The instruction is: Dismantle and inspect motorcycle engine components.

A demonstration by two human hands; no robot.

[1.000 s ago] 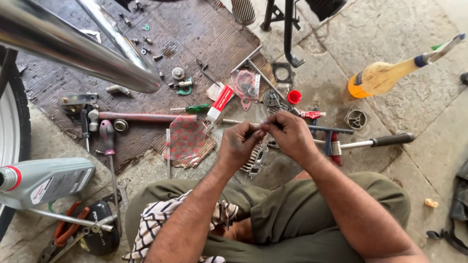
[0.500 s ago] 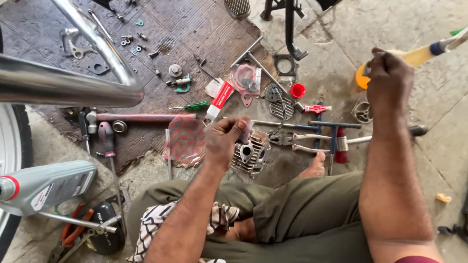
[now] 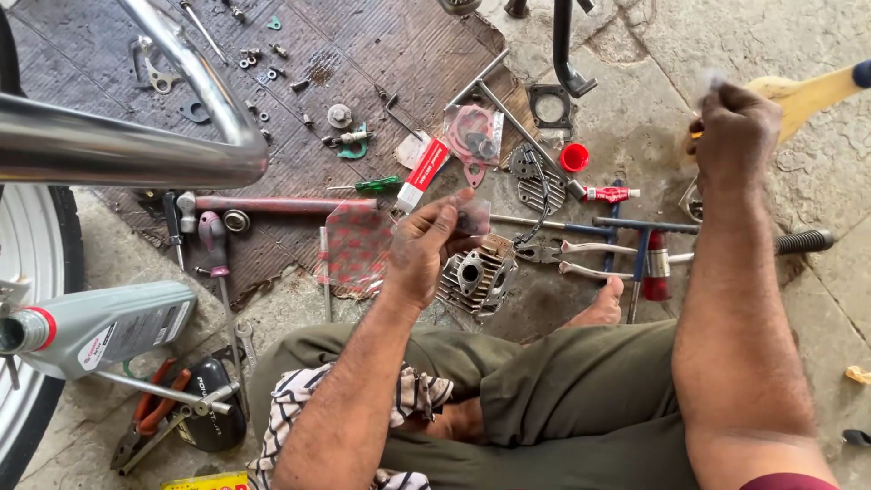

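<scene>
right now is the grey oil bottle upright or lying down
Lying down: the oil bottle rests on its side on the floor, red-ringed neck pointing left toward the wheel.

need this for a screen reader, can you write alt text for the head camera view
Seen from above, a person sitting cross-legged on a concrete floor holds a small clear packet in the left hand, while the right hand is raised by a yellow bottle. Below lie a finned engine part, pliers, a hammer and a grey oil bottle.
</scene>
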